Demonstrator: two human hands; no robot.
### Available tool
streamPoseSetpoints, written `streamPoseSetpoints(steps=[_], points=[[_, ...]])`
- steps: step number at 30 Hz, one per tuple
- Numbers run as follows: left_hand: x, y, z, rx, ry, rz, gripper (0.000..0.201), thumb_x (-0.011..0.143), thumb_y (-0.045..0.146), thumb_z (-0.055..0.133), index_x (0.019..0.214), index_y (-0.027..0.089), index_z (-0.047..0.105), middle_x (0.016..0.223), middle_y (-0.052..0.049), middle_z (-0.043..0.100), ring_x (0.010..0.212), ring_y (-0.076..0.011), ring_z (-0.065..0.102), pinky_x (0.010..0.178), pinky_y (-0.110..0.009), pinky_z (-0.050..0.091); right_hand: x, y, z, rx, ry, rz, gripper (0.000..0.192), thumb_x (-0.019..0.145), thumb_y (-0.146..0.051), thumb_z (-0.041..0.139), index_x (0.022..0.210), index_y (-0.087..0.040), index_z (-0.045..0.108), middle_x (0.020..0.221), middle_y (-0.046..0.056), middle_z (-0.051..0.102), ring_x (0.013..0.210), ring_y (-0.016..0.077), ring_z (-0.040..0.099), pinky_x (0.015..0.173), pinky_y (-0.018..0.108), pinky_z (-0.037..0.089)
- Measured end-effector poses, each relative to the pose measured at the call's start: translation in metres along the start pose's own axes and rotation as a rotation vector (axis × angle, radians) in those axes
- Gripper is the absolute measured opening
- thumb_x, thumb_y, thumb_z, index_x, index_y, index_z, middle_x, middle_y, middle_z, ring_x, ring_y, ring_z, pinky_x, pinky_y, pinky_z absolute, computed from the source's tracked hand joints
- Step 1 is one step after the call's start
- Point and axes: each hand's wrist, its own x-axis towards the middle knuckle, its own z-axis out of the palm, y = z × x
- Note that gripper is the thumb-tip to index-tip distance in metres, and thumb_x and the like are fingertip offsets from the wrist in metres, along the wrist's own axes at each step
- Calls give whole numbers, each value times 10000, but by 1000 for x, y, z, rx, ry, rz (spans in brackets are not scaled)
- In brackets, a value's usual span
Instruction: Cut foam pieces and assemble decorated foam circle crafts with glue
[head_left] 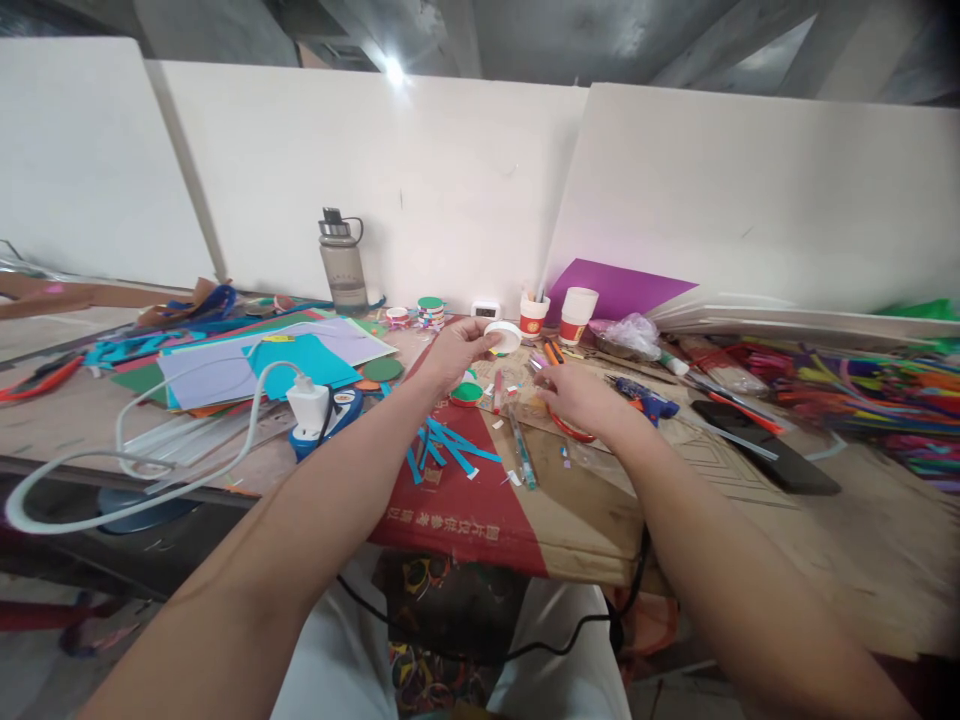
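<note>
My left hand point(466, 350) is closed on the edge of a white ring point(507, 338) that it holds up above the work surface. A small yellow and green bit shows beneath the ring by my fingertips. My right hand point(576, 397) is low over the table with its fingers curled; what lies between them is hidden. An orange-red loop point(571, 428) shows under its palm, and an orange and black tool point(553, 352) lies just beyond its fingers. Between the hands are a small green-topped round piece point(466, 393), a pen point(520, 448) and blue paper strips point(442, 445).
Coloured sheets point(217, 375), a white plug point(309, 405) with its cable and a water bottle point(343, 265) are to the left. Paper cups point(576, 315) stand at the back. A glue gun point(654, 400), black phone point(765, 448) and colourful pipe cleaners point(892, 400) lie right.
</note>
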Motion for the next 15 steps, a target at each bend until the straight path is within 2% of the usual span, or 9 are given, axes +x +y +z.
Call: streamPoseSetpoints(steps=[2, 7, 15], points=[[0, -1, -1, 28, 4, 25, 368, 584, 411, 847, 766, 145, 670, 804, -24, 681, 732, -116, 584, 610, -212, 468, 2, 7, 1, -99, 18, 87, 232, 884, -254, 528, 986, -154, 711, 942, 145, 720, 880, 242, 651, 744, 304, 445], [-3, 2, 1, 39, 36, 15, 336, 613, 396, 826, 774, 144, 672, 833, -33, 688, 738, -115, 588, 595, -203, 465, -2, 16, 3, -196, -158, 175, 217, 837, -247, 583, 957, -133, 723, 999, 195, 714, 903, 289, 681, 718, 335, 474], [-4, 10, -1, -167, 167, -78, 379, 573, 334, 838, 877, 167, 685, 851, -10, 673, 727, -105, 589, 548, -183, 447, -4, 17, 9, -144, -181, 256, 380, 808, -159, 602, 1183, -104, 629, 1067, 214, 704, 969, 303, 685, 772, 347, 485]])
